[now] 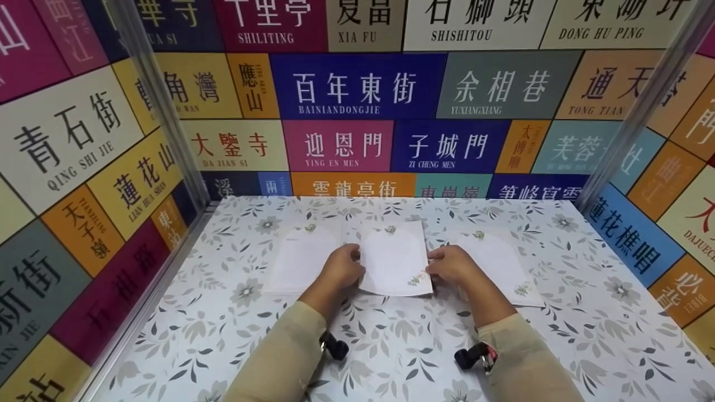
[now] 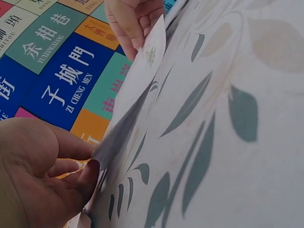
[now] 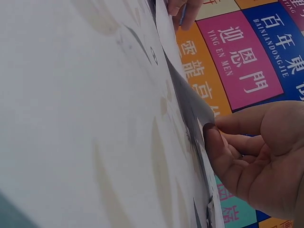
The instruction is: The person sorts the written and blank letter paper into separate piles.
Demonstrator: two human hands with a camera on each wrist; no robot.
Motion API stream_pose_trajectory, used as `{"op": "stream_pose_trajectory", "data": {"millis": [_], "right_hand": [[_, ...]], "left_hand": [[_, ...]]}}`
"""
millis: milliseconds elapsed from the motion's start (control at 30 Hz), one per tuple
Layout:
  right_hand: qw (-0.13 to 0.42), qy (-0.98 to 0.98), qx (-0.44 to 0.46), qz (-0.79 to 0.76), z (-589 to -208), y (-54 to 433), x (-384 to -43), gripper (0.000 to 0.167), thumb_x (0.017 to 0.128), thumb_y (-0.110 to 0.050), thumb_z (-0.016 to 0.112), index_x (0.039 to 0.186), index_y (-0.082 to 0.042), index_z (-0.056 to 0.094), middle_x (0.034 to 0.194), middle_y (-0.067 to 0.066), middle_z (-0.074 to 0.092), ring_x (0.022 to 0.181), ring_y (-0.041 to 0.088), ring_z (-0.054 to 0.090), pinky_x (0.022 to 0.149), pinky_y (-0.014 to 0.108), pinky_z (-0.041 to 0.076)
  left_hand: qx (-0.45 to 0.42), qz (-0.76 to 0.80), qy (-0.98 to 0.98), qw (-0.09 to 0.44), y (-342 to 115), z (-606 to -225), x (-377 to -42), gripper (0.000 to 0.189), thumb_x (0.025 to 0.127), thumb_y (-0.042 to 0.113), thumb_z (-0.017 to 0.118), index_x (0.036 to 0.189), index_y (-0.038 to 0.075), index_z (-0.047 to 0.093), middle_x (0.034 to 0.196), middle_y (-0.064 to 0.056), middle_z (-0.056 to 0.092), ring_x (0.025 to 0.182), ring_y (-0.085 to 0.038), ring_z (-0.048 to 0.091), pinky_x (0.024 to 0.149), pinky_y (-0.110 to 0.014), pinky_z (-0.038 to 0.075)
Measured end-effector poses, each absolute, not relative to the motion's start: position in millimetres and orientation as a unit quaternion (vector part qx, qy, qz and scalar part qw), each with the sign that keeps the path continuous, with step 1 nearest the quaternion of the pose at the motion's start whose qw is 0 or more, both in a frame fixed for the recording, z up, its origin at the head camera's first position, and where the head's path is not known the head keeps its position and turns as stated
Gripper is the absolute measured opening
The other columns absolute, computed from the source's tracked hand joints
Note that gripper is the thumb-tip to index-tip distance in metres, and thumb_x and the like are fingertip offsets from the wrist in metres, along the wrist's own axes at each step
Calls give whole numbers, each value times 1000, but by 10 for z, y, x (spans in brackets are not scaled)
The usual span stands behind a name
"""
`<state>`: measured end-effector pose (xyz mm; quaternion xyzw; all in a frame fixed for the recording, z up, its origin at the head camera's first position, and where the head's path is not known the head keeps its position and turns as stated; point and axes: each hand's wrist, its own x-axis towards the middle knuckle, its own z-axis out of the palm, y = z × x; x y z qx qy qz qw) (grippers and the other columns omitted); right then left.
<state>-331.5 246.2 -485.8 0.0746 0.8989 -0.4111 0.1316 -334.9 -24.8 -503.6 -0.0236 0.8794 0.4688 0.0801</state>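
Observation:
A white sheet of notepaper (image 1: 394, 259), printed with a small green sprig at the top and flowers in its lower right corner, is held between both hands in the head view. My left hand (image 1: 342, 268) pinches its left edge between thumb and finger. On the opposite edge, my right hand (image 1: 451, 264) pinches it the same way. The left wrist view shows the paper (image 2: 152, 50) bowed, its near edge raised off the tabletop. From the right wrist, the right thumb and finger grip the paper's corner (image 3: 202, 107).
Similar sheets lie flat on either side, a left sheet (image 1: 304, 259) and a right sheet (image 1: 500, 273), each partly behind a hand. The table (image 1: 385, 357) has a leaf-and-flower cover. Panels with coloured place-name signs (image 1: 357, 86) rise behind and at both sides.

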Motion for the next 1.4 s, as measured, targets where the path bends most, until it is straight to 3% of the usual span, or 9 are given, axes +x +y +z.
{"op": "stream_pose_trajectory", "data": {"millis": [200, 467, 800, 1133, 1400], "right_hand": [[135, 880, 105, -442, -4861, 2449, -3301, 51, 97, -13, 72, 147, -5, 62, 133, 17, 70, 107, 22, 69, 95, 33, 55], [129, 866, 105, -472, -4883, 2446, -3316, 52, 96, -6, 69, 148, -3, 61, 121, 15, 68, 96, 19, 69, 81, 27, 61], [71, 901, 57, -425, -4824, 2594, -3322, 54, 93, -7, 66, 146, 3, 62, 113, 18, 74, 89, 21, 70, 71, 23, 54], [57, 885, 79, -456, -4746, 2880, -3258, 56, 93, -7, 64, 148, 3, 60, 119, 19, 74, 93, 20, 69, 74, 22, 56], [71, 877, 104, -464, -4730, 3260, -3142, 55, 99, -10, 63, 153, 1, 55, 136, 23, 68, 94, 14, 70, 82, 25, 60]], "left_hand": [[-26, 476, 876, 77, -248, -5025, -3345, 63, 92, -2, 69, 154, 6, 56, 144, -14, 67, 142, -33, 61, 124, -47, 47], [-12, 489, 869, 67, -263, -5024, -3341, 56, 91, -5, 69, 146, 3, 63, 135, -14, 71, 133, -31, 66, 120, -44, 51], [8, 525, 850, 39, -123, -5012, -3357, 59, 88, -7, 61, 146, 4, 63, 136, -13, 71, 129, -29, 67, 113, -41, 55], [26, 539, 842, 9, 224, -5014, -3387, 55, 86, -7, 64, 140, 4, 67, 129, -10, 75, 114, -22, 72, 104, -34, 59], [7, 563, 826, 31, 594, -5079, -3332, 58, 90, -8, 61, 146, 7, 64, 134, -7, 72, 118, -19, 72, 105, -32, 59]]}}
